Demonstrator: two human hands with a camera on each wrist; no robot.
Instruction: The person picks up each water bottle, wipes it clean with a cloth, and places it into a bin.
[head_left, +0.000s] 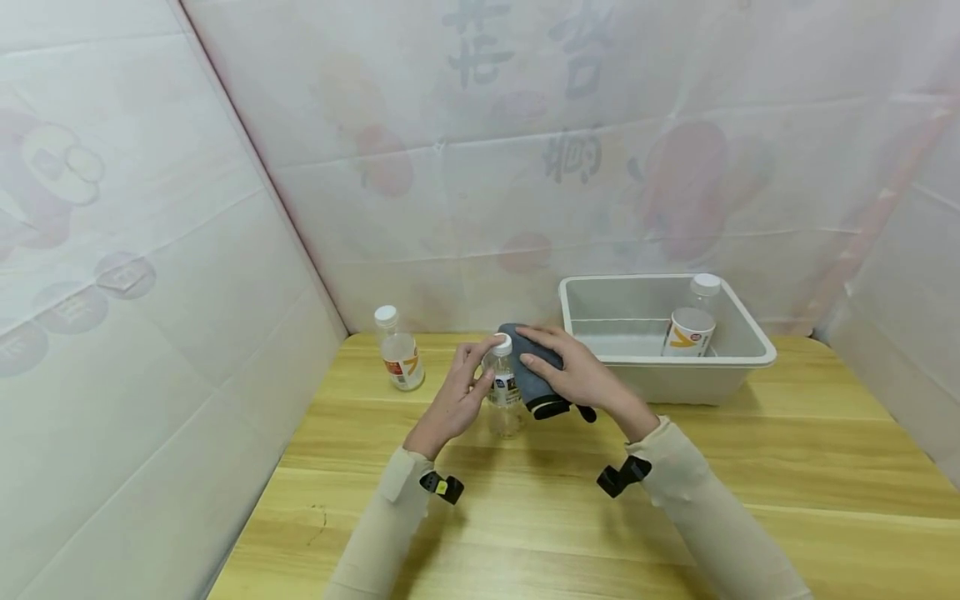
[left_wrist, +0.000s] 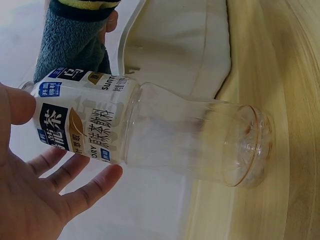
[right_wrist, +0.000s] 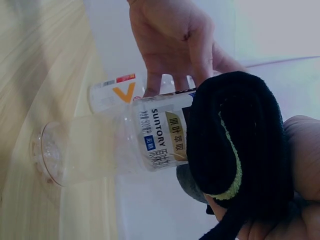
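Pale printed sheeting walls you in on three sides, faded red cartoon shapes and grey characters showing thru; under it, a light wood-grain bench [head_left: 750,467]. Centre bench: clear empty bottle [head_left: 503,392] w/ white cap, standing upright. Your left hand [head_left: 456,402] has its grip loosely round the neck/label area, thumb by the cap, fingers nearly straight. Your right hand [head_left: 581,375] grips a grey cloth [head_left: 529,367] w/ black-and-yellow edging, pressed vs the bottle's right side. Second bottle [head_left: 398,349] stands back-left. White tub [head_left: 738,354] back-right, touching the sheeting, holds a third bottle [head_left: 692,323].
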